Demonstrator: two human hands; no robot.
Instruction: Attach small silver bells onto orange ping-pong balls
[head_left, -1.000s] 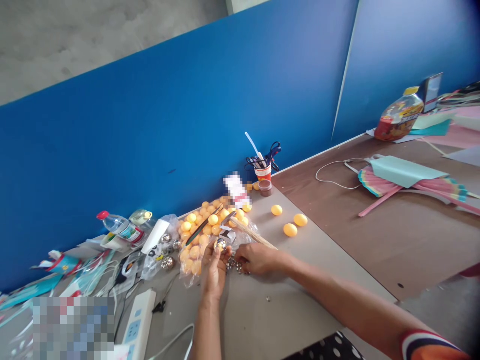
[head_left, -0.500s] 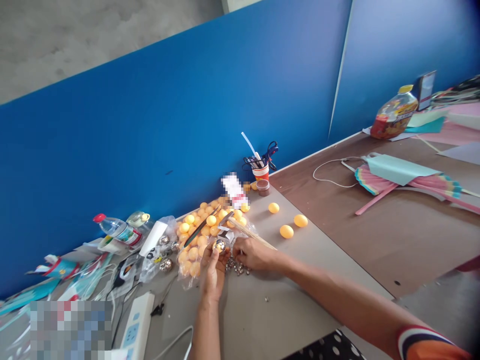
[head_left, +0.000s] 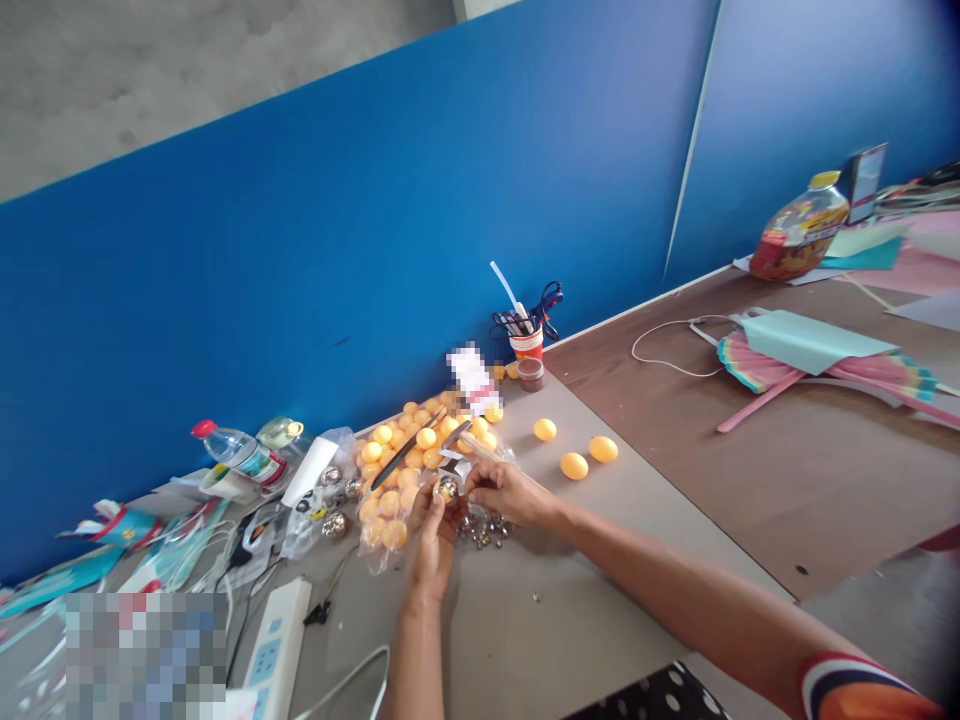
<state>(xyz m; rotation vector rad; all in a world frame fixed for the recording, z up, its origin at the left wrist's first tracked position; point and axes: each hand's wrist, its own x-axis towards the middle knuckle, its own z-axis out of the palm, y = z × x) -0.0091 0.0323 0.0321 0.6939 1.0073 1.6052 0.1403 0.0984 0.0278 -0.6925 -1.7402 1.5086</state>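
Observation:
My left hand is closed around a ball that shows yellow among shiny silver pieces on its surface. Close beside the ball, on its right, my right hand has its fingers pinched together; whatever is between them is too small to make out. A scatter of small shiny silver pieces lies on the table under and beside my hands. Behind them is a clear bag of orange balls, with a dark long-bladed tool lying across it.
Loose orange balls sit to the right. A red cup of tools and a small round tub stand by the blue partition. On the left are a bottle, silver-covered balls and a power strip.
My right hand has risen slightly from the silver pieces to beside the ball. The ball stays in my left hand. The view has shifted slightly.

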